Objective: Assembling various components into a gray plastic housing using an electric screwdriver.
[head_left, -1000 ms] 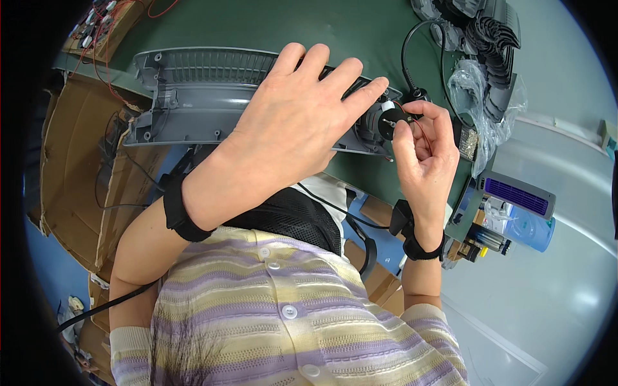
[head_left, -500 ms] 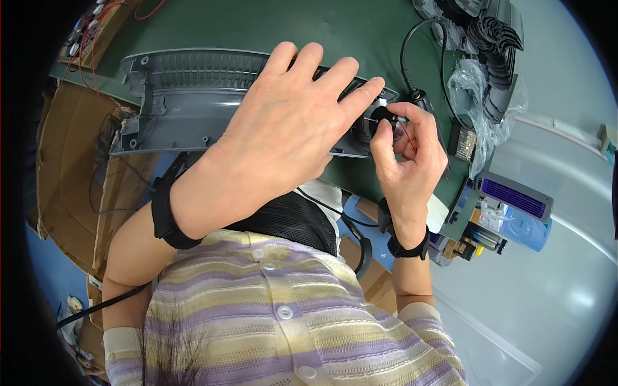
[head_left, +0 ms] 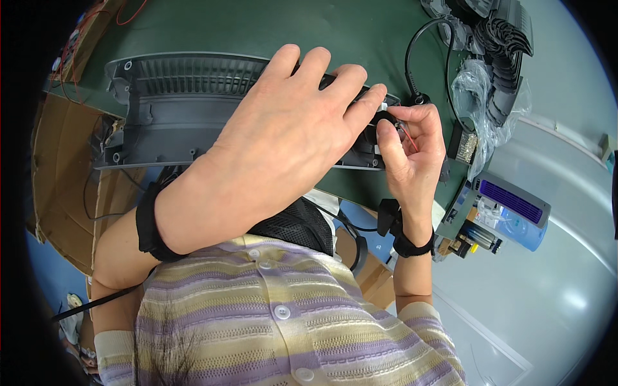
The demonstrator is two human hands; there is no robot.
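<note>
A long grey plastic housing (head_left: 168,126) with a slatted grille along its far side lies across the bench's near edge. Over its right half, my left hand (head_left: 293,125) reaches with bent fingers hooked on the far side; what lies under the palm is hidden. At the housing's right end, my right hand (head_left: 417,145) pinches a small round black part (head_left: 386,119) between thumb and forefinger. A red wire (head_left: 409,137) runs from that part toward my palm. Just beyond the fingertips shows a small white piece (head_left: 384,106).
Beneath everything is a green bench top (head_left: 193,26). A black cable (head_left: 408,61) loops behind my right hand. Clear plastic bags (head_left: 473,96) and stacked dark curved parts (head_left: 508,61) are at the right. Cardboard boxes (head_left: 61,161) stand at the left, below a wooden tray (head_left: 90,38) with red wires.
The housing has shifted slightly left and its near edge has come toward me. My left hand has moved a little with it. My right hand still pinches the black part.
</note>
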